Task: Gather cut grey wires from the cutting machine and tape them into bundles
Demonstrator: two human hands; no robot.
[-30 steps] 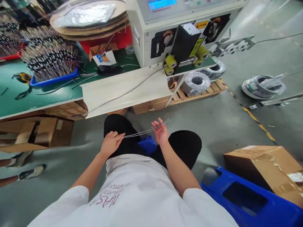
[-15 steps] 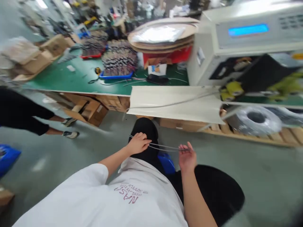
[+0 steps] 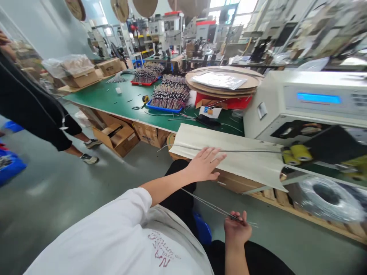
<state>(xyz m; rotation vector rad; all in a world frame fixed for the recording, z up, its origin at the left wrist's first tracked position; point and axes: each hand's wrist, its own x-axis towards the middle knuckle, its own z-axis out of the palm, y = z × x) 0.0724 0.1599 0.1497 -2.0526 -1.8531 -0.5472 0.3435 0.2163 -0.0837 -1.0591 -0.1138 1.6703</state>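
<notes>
My left hand point(image 3: 205, 165) reaches over the front edge of a cream-coloured curved tray point(image 3: 189, 135), its fingers stretched out and holding nothing. Just past my fingertips, a thin grey cable point(image 3: 252, 151) runs along the tray to the yellow rollers point(image 3: 298, 152) of the machine. Low in front of my lap, my right hand point(image 3: 237, 228) is closed around a few thin grey cables point(image 3: 208, 204). Their short ends poke out to the right of that hand, while their other ends pass behind my left forearm.
The boxy machine point(image 3: 266, 103) with a blue display stands at right on the green bench point(image 3: 114, 103). A blue tray point(image 3: 164, 109) of bundled parts and stacked round cardboard discs point(image 3: 223, 72) are on it. A person point(image 3: 34, 103) stands at left. A wrapped coil point(image 3: 329, 194) lies under the bench.
My left hand has let go of the cables and moved up and right over the tray, fingers now spread. My right hand has lowered, still gripping the cables. The view has tilted up.
</notes>
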